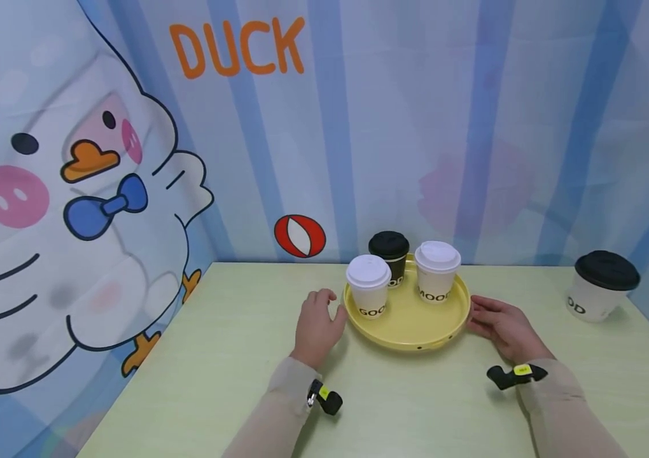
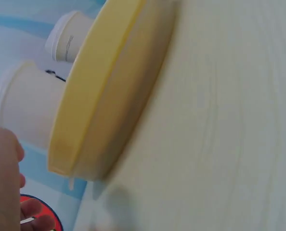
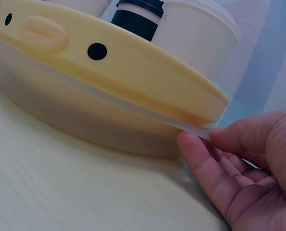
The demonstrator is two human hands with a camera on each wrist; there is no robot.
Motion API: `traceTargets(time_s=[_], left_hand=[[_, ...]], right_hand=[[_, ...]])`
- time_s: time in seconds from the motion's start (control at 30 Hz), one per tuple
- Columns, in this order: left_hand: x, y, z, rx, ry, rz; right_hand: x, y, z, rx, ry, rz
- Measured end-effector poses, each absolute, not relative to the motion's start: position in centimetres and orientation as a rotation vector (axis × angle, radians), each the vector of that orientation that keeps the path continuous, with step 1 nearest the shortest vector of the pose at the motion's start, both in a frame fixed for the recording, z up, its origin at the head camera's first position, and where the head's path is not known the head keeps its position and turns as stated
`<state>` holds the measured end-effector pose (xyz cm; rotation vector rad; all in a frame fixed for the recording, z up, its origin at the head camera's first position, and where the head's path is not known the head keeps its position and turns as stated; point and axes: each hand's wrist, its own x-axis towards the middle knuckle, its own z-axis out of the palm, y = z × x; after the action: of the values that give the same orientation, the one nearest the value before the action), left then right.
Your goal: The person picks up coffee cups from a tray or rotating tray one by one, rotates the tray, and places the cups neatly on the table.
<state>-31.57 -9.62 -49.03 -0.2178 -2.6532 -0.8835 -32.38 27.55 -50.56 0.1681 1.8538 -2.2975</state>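
A round yellow tray [image 1: 416, 327] with a duck face on its side [image 3: 61, 41] carries three lidded paper cups. Two are white with white lids, one at the left [image 1: 369, 289] and one at the right [image 1: 438, 273]. Behind them stands a black cup [image 1: 390, 251] with a black lid. My right hand [image 1: 504, 327] pinches the tray's pale lower lip [image 3: 196, 129] between thumb and fingers at its right side. At the opposite side, my left hand [image 1: 319, 327] is beside the tray, fingers loosely bent; in the left wrist view, they hold nothing.
A white cup [image 1: 596, 299] with a black lid stands apart on the table [image 1: 233, 356], at the far right. A blue striped backdrop [image 1: 393, 127] with a printed duck rises directly behind the table's back edge.
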Motion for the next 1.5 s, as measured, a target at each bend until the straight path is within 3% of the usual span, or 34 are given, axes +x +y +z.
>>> traceTargets(time_s=[0.13, 0.33, 1.07, 1.23, 1.5], left_hand=[[-32.9, -9.6, -50.2, -0.122, -2.647, -1.211], [-34.0, -9.1, -51.3, -0.174, -2.616, -1.425], [-34.5, -8.2, -52.8, -0.24, -2.617, -1.218], [-34.4, -8.2, -52.6, -0.215, -2.633, -1.201], [-34.2, -7.8, -52.4, -0.264, -2.607, -1.236]], right_hand=[[-32.3, 27.5, -50.6, 0.152, 1.842, -2.311], [-32.3, 27.3, -50.6, 0.162, 1.868, -2.295], [-32.7, 27.2, -49.9, 0.228, 1.908, -2.248], [-34.3, 26.8, -47.1, 0.312, 2.299, -1.973], [-36.6, 25.4, -40.1, 0.128, 2.777, -1.644]])
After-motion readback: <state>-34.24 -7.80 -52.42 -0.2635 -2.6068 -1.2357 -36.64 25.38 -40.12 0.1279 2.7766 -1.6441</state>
